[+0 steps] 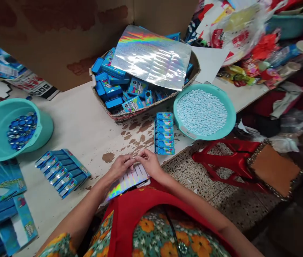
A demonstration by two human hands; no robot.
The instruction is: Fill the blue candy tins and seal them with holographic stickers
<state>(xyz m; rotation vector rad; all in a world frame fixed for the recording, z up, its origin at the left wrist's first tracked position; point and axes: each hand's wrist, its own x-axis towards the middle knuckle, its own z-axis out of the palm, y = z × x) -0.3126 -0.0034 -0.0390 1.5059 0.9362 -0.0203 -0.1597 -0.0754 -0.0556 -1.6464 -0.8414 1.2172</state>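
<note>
My left hand point(121, 166) and my right hand point(149, 165) meet at the table's front edge, fingertips pinched together. Something tiny and pale may be between them, too small to make out. Just beneath them, near my lap, lies a shiny rainbow-silver sheet point(130, 181) divided into narrow strips. Beyond my right hand stands a row of small blue printed boxes point(164, 134) side by side. Left of my left hand, another set of blue boxes point(57, 173) lies in a slanted row.
A cardboard tray point(135, 117) of blue packs bears a holographic sheet point(154, 57). A turquoise basin point(232, 114) holds pale blue candies; another turquoise basin point(44, 125) holds blue metallic pieces. Flat blue cartons point(26, 225) lie at left. A red stool point(226, 157) stands at right.
</note>
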